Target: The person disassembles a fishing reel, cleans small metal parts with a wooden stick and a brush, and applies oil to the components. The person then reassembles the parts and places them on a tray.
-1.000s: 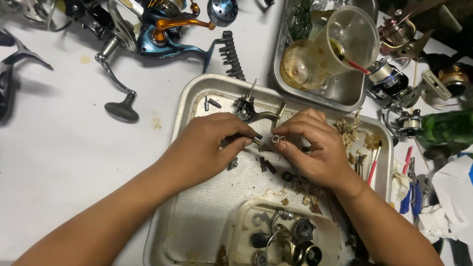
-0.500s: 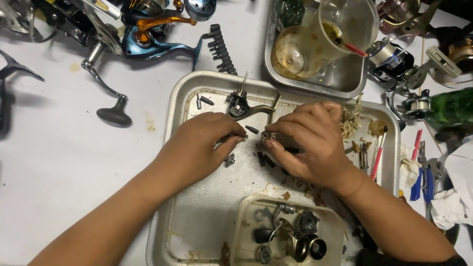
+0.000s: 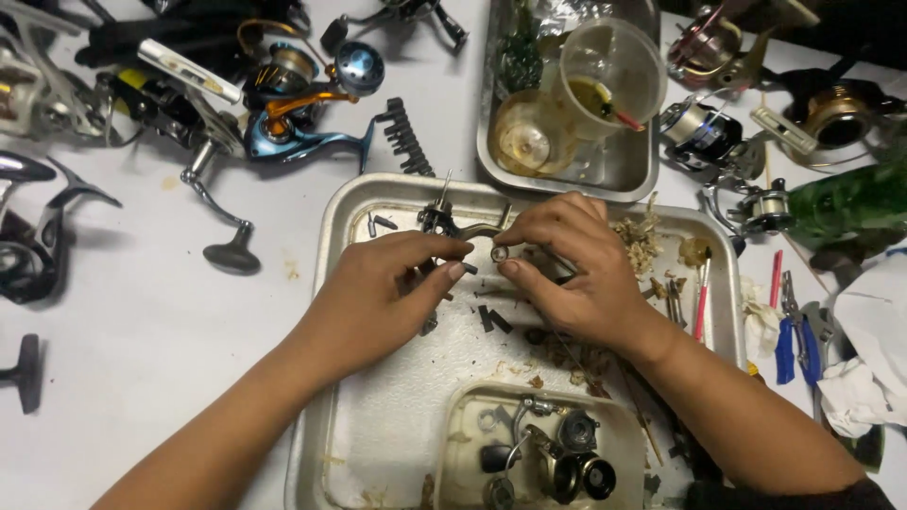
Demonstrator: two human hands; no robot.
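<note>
Over the metal tray (image 3: 345, 283), I am resting my left hand (image 3: 383, 293) with fingers curled, thumb and forefinger nearly meeting beside a small ring (image 3: 499, 253). My right hand (image 3: 567, 269) is pinching that ring between thumb and forefinger, just above the tray's floor. Farther right, pliers (image 3: 794, 335) are lying on the table.

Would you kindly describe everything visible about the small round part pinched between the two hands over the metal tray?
The small ring-shaped part looks like dark metal with a paler centre, perhaps a bearing or bushing, though it is too small to be sure. It is held above the large metal tray, just in front of a dark reel fragment. The right hand pinches it between thumb and forefinger, with its open face towards the camera. The left hand meets it from the other side, fingertips close against it.
</note>
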